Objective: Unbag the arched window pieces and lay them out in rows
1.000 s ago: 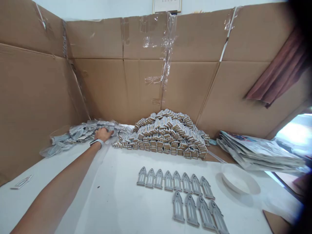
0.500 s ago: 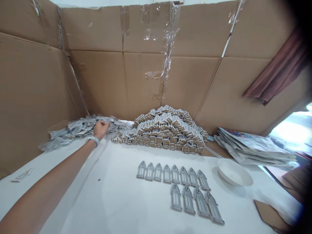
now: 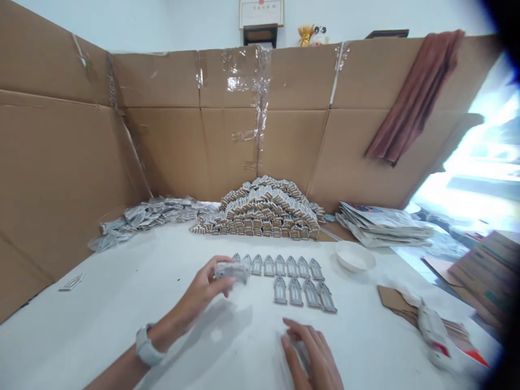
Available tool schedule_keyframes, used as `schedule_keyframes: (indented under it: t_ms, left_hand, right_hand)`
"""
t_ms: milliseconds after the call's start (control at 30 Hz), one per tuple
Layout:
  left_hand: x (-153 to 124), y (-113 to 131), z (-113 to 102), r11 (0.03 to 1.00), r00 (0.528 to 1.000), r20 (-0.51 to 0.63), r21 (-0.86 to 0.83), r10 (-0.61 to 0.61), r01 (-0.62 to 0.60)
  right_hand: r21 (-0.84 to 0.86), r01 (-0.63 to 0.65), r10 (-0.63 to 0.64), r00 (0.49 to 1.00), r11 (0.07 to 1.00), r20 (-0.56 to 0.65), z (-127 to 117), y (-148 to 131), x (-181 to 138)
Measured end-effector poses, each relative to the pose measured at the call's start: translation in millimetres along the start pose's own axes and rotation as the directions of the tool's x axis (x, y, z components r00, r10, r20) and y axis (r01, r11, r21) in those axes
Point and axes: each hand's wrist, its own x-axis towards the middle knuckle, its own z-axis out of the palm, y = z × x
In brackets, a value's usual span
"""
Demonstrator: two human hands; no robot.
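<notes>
My left hand (image 3: 203, 295) is closed round a small stack of grey arch-shaped pieces (image 3: 231, 271), held just above the white table (image 3: 122, 303) beside the laid-out rows. My right hand (image 3: 311, 360) rests near the table's front edge with fingers stretched out and together, flat on the surface; whether anything lies under it is unclear. Two rows of grey arched window-shaped pieces (image 3: 292, 276) lie flat in front of both hands. Farther back stand a big mound of stacked pieces (image 3: 264, 208) and a loose heap of grey pieces (image 3: 142, 216).
Cardboard walls (image 3: 60, 173) enclose the table on the left and at the back. A white bowl (image 3: 354, 255) sits right of the rows, stacked printed sheets (image 3: 382, 222) behind it. A glue gun (image 3: 434, 333) lies on cardboard at the right. One stray piece (image 3: 72, 281) lies far left.
My left hand drew back from the loose grey heap to the near table, now holding a small stack of pieces. My right hand has come into view, and the camera has pulled back.
</notes>
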Motion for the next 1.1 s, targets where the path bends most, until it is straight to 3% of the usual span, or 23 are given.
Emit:
schedule_keyframes:
  t_ms: [133,267,333,433,567,633,767,833,967,1033,1100]
  left_hand:
    - [-42,-19,46,0.994,0.976,0.191,0.031,-0.105,0.100]
    - [-60,-34,74,0.990,0.946,0.295,0.002,-0.132,0.138]
    - [-67,-39,85,0.993,0.959,0.259,0.032,-0.117,0.113]
    - [-78,-46,100,0.993,0.986,0.119,0.016,-0.114,0.113]
    - [-92,-56,117,0.967,0.986,-0.017,-0.201,-0.165,0.158]
    - [-97,-58,124,0.904,0.973,-0.027,-0.377,-0.230,0.203]
    - [-105,-59,128,0.671,0.932,0.067,-0.677,-0.356,0.304]
    - [-106,-58,126,0.571,0.901,0.119,-0.737,-0.416,0.361]
    - [-103,-60,118,0.458,0.826,0.099,-0.792,-0.555,0.403]
    - [-101,-62,115,0.403,0.824,0.117,-0.828,-0.555,0.389]
    - [-102,-63,113,0.356,0.844,0.135,-0.864,-0.519,0.357]
  right_hand:
    - [0.204,-0.179,0.176,0.984,0.963,0.031,-20,-24,2]
    - [0.381,-0.208,0.168,0.977,0.901,0.135,-32,-35,5]
    - [0.433,-0.246,0.197,0.968,0.867,0.156,-36,-36,5]
    - [0.457,-0.330,0.295,0.944,0.826,0.149,-38,-35,3]
    - [0.472,-0.318,0.288,0.948,0.822,0.138,-36,-36,0]
    - [0.474,-0.299,0.262,0.954,0.828,0.145,-36,-40,1]
    - [0.438,-0.225,0.173,0.972,0.870,0.156,-40,-63,7]
    - [0.391,-0.148,0.086,0.981,0.908,0.172,-44,-79,13]
    - [0.283,-0.021,-0.023,0.988,0.959,0.150,-52,-106,27]
    - [0.244,0.011,-0.046,0.989,0.970,0.139,-56,-110,31]
    - [0.225,0.017,-0.029,0.998,0.974,0.053,-66,-111,31]
